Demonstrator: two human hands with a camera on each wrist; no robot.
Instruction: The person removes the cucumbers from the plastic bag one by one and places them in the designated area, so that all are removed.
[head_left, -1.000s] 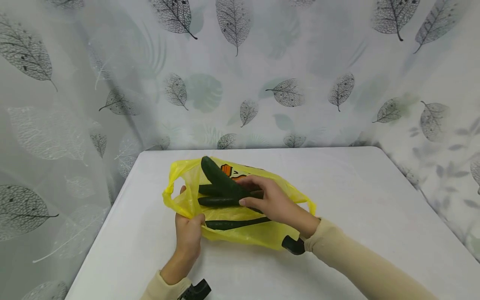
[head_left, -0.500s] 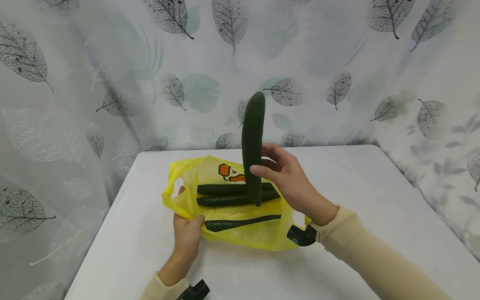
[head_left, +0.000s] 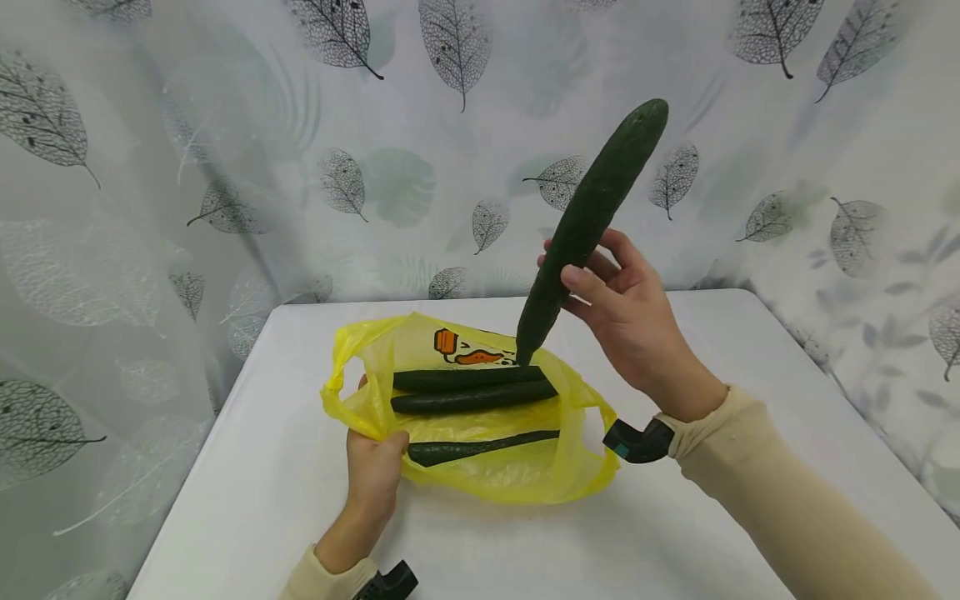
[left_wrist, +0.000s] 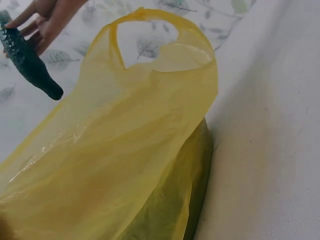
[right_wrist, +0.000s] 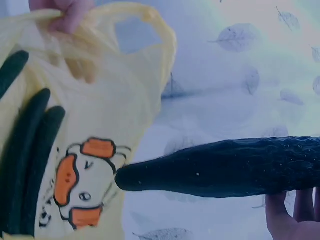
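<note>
A long dark green cucumber (head_left: 592,212) slants in the air, its lower end just above the bag's far edge. My right hand (head_left: 633,321) grips it between thumb and fingers, below its middle. The yellow plastic bag (head_left: 480,483) lies on the table with its mouth spread toward me. At the bag's left edge my left hand (head_left: 375,467) pinches the plastic, some fingers hidden behind it. Inside are two cucumbers (head_left: 472,397) side by side and another cucumber (head_left: 483,447) nearer me. In the right wrist view the held cucumber (right_wrist: 215,167) crosses beside the bag's cartoon print (right_wrist: 87,182).
A white table (head_left: 247,467) carries the bag near its middle, with bare surface on both sides. Behind it hangs a leaf-patterned curtain (head_left: 285,167). A black wrist device (head_left: 637,440) sits by the right sleeve, close to the bag's right handle.
My right hand has drawn one cucumber out of the bag, lifting it up and to the right and tipping its top rightward. The left hand keeps its hold on the bag.
</note>
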